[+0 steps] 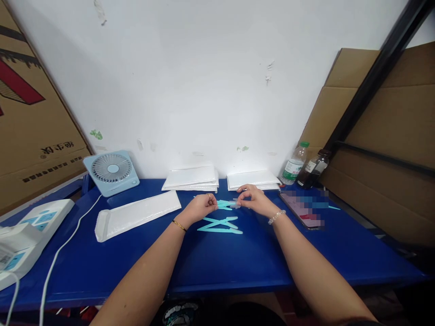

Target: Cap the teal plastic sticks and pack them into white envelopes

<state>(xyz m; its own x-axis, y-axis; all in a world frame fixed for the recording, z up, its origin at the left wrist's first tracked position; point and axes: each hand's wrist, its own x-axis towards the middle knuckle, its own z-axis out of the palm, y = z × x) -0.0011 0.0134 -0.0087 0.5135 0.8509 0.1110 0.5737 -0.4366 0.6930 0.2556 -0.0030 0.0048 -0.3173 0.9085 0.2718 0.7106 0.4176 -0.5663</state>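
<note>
Both hands meet over the middle of the blue table. My left hand [201, 207] pinches the left end of some thin turquoise strips [224, 204]. At their right end, my right hand [253, 199] has thumb and forefinger closed on a small clear piece [234, 204], its other fingers curled loosely. Just below the hands, more turquoise strips [220, 225] lie crossed on the table, with pale tips toward the right. A long white padded envelope [137, 215] rests to the left of my left hand.
White envelopes stand in two stacks [190, 177] [253, 179] by the wall. At left are a light-blue fan [112, 172], a power strip [44, 222] and a white cable. A phone [301, 209], two bottles [295, 165] [311, 170] and cardboard [384, 136] are at right.
</note>
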